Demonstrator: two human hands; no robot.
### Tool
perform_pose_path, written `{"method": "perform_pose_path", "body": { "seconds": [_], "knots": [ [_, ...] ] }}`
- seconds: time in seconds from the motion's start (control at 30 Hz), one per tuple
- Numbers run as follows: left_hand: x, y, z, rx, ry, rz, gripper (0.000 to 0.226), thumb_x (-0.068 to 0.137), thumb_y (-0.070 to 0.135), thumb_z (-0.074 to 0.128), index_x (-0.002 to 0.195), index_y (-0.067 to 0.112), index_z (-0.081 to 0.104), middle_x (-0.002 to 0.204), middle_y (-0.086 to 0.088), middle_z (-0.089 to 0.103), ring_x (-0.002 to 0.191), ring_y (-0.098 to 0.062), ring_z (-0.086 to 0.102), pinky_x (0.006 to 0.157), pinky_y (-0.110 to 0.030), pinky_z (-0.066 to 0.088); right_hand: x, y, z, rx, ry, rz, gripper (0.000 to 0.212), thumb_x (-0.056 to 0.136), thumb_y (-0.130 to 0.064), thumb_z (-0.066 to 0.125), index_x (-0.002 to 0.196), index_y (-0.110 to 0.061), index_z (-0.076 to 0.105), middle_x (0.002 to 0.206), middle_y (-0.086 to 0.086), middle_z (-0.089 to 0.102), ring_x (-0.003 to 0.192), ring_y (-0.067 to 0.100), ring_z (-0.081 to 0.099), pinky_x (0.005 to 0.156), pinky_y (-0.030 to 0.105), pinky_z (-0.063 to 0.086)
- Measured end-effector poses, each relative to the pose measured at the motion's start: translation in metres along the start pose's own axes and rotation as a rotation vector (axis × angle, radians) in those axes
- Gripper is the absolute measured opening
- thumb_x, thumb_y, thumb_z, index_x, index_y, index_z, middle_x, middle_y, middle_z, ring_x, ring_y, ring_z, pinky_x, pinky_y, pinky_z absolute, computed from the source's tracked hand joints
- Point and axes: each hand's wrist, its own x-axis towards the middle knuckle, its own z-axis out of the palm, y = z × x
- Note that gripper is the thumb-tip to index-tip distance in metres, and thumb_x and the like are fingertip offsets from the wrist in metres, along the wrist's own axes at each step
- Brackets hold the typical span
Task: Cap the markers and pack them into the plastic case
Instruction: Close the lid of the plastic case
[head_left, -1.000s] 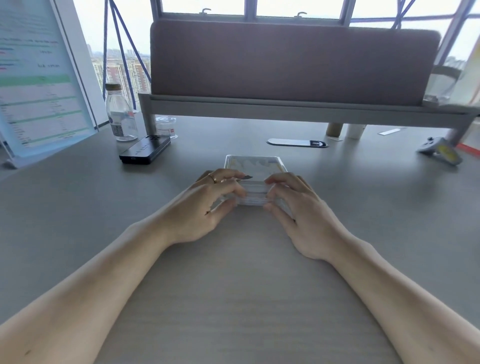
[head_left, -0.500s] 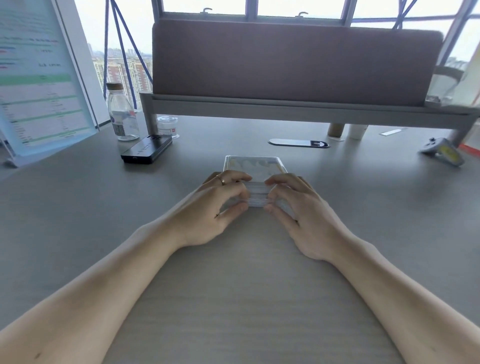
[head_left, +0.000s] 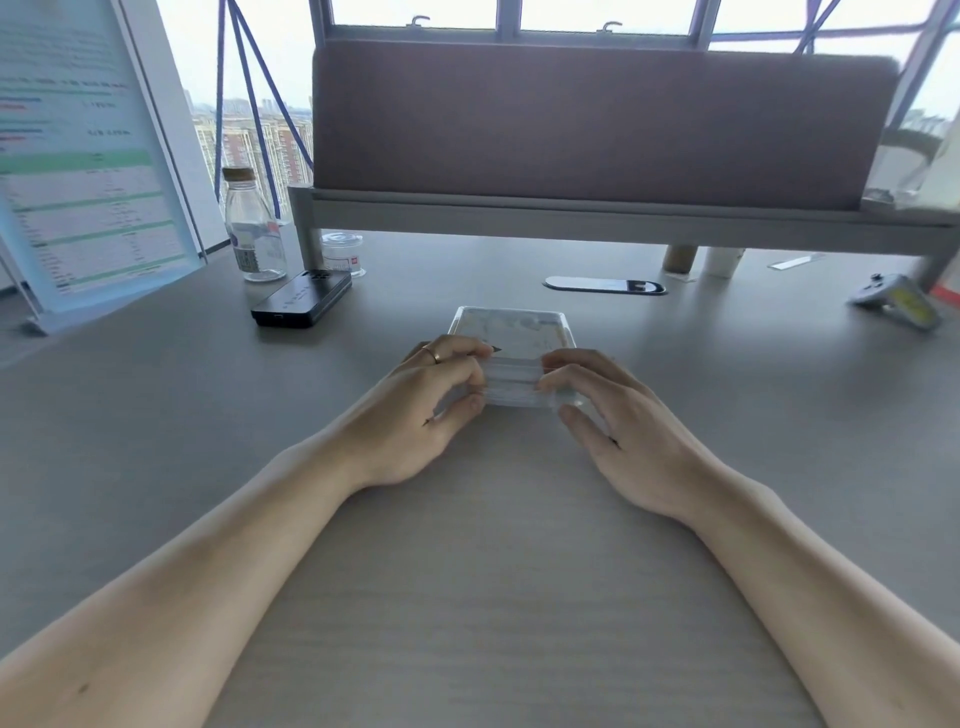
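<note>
A clear plastic case lies flat on the grey table in front of me, its lid down. Pale shapes show faintly through the lid; I cannot make out single markers. My left hand grips the case's near left end, fingers curled over the top and thumb against the front edge. My right hand holds the near right end the same way. Both hands cover the near half of the case.
A black flat device, a clear bottle and a small clear jar stand at the back left. A tilted document stand fills the far left. A padded divider closes the back. A grey controller lies far right.
Both hands stay on the case's near end; their fingers have shifted slightly along the lid. The case has not moved.
</note>
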Motion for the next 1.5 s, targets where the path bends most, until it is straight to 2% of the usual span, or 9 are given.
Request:
{"method": "perform_pose_path", "body": {
  "seconds": [0.33,0.43,0.57,0.67,0.83,1.0,1.17,1.27,1.5],
  "knots": [
    [0.001,0.002,0.001,0.004,0.006,-0.011,0.007,0.102,0.025,0.059,0.095,0.026,0.060,0.141,0.014,0.051,0.134,-0.003,0.042,0.108,-0.012,0.028,0.000,-0.005,-0.001,-0.006,0.061,-0.006,0.021,0.100,-0.016,0.056,0.118,-0.026,0.060,0.138,-0.013,0.051,0.132,0.010,0.048,0.108,0.030,0.040],
    [0.004,0.007,0.001,-0.003,0.093,-0.007,0.005,0.102,0.023,0.059,0.098,0.023,0.061,0.133,0.011,0.054,0.128,-0.004,0.049,0.108,-0.014,0.032,0.003,-0.012,0.002,0.125,0.238,0.194,0.031,0.097,-0.030,0.061,0.126,-0.028,0.051,0.130,-0.013,0.054,0.122,0.006,0.054,0.100,0.025,0.047],
    [0.009,0.024,0.007,0.072,0.221,0.061,0.011,0.103,0.033,0.054,0.101,0.024,0.060,0.120,0.010,0.057,0.120,-0.015,0.055,0.100,-0.035,0.046,0.013,-0.028,0.007,0.889,0.266,0.681,0.060,0.089,-0.051,0.070,0.134,-0.014,0.057,0.127,0.002,0.067,0.106,0.014,0.072,0.097,0.034,0.057],
    [0.006,0.036,0.012,0.131,0.172,0.118,0.014,0.103,0.038,0.056,0.110,0.026,0.059,0.120,0.010,0.057,0.118,-0.015,0.057,0.096,-0.041,0.049,0.015,-0.037,0.001,1.325,0.239,0.707,0.031,0.096,-0.027,0.068,0.120,-0.008,0.068,0.112,0.015,0.076,0.102,0.025,0.075,0.087,0.035,0.061],
    [-0.001,0.048,0.010,-0.048,0.006,0.170,0.022,0.103,0.037,0.059,0.123,0.027,0.062,0.127,0.016,0.064,0.115,-0.008,0.063,0.095,-0.036,0.053,0.014,-0.030,-0.003,1.268,0.354,0.777,0.011,0.096,-0.009,0.066,0.107,-0.009,0.069,0.101,0.016,0.078,0.082,0.026,0.077,0.072,0.036,0.065],
    [0.002,0.047,0.003,-0.195,0.086,0.076,0.019,0.099,0.031,0.065,0.115,0.022,0.067,0.113,0.017,0.071,0.108,0.001,0.067,0.079,-0.016,0.053,0.015,-0.030,-0.003,1.189,0.348,0.817,0.012,0.096,-0.006,0.065,0.107,-0.006,0.068,0.100,0.017,0.078,0.079,0.026,0.076,0.068,0.035,0.064],
    [0.015,0.016,-0.008,-0.085,0.287,-0.437,0.045,0.098,0.048,0.063,0.134,0.023,0.055,0.133,0.005,0.058,0.125,-0.013,0.052,0.092,-0.024,0.034,0.013,-0.028,-0.010,1.194,0.354,0.839,0.008,0.095,-0.014,0.068,0.091,-0.008,0.064,0.081,0.011,0.077,0.065,0.025,0.075,0.053,0.030,0.059],
    [0.015,0.006,-0.009,-0.336,0.170,-0.716,0.063,0.091,0.058,0.067,0.141,0.023,0.050,0.125,0.006,0.059,0.109,-0.014,0.063,0.098,-0.033,0.047,0.013,-0.031,-0.014,1.201,0.338,0.835,0.019,0.096,-0.018,0.066,0.107,-0.003,0.067,0.086,0.011,0.078,0.072,0.029,0.076,0.073,0.043,0.062],
    [0.015,-0.001,-0.022,-0.724,0.114,-0.717,0.029,0.089,0.030,0.077,0.111,0.011,0.075,0.100,-0.009,0.080,0.096,-0.029,0.077,0.101,-0.051,0.055,0.009,-0.033,-0.016,1.085,0.346,0.813,0.026,0.097,-0.029,0.067,0.099,-0.003,0.070,0.092,0.015,0.079,0.082,0.032,0.076,0.091,0.052,0.059]
  ]
}}
